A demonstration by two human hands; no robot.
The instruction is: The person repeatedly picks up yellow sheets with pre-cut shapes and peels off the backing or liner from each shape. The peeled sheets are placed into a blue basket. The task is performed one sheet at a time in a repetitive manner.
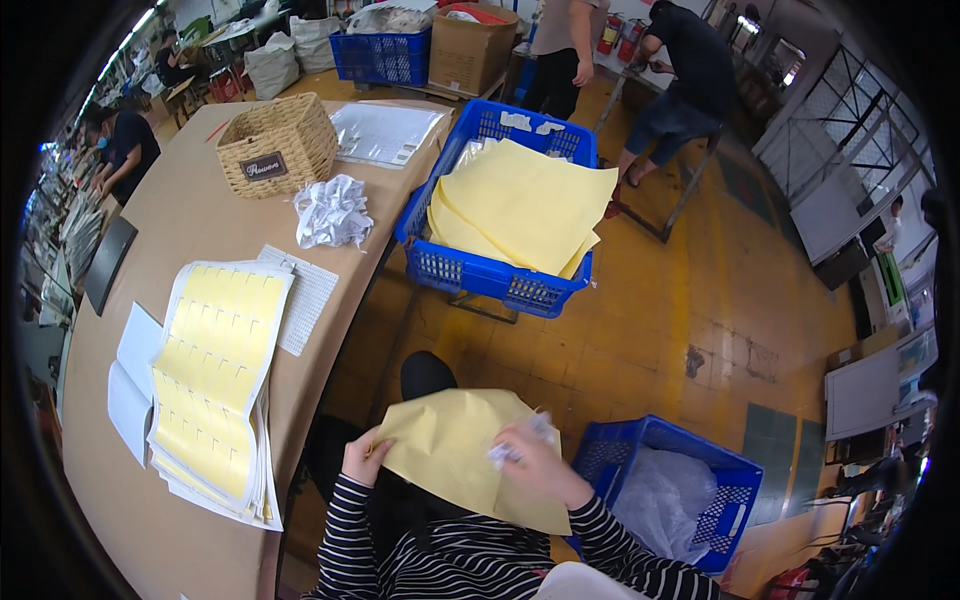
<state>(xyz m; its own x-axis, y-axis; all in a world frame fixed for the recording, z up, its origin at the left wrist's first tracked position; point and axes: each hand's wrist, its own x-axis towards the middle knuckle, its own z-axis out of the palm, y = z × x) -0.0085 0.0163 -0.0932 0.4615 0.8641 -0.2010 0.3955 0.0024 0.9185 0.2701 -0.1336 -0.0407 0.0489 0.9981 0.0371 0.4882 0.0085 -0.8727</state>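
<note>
A yellow sheet of paper (450, 440) lies over my lap. My left hand (366, 457) pinches its left edge between thumb and fingers. Over the sheet's right part, my right hand (535, 463) is closed around a crumpled white scrap (502, 452), with some see-through, plastic-like material sticking up beyond the fingers. Slight blur hides exactly what that bunch is. Ahead of me, a blue crate (500, 285) holds a pile of similar yellow sheets (520, 200). To my right stands another blue crate (740, 500) with clear plastic film (665, 500) inside.
The brown table (215, 225) on my left bears a stack of yellow label sheets (215, 380), crumpled white strips (333, 211), a wicker basket (290, 140) and a plastic-wrapped packet (385, 133). Beyond the crate, one person (690, 75) sits and another (565, 50) stands.
</note>
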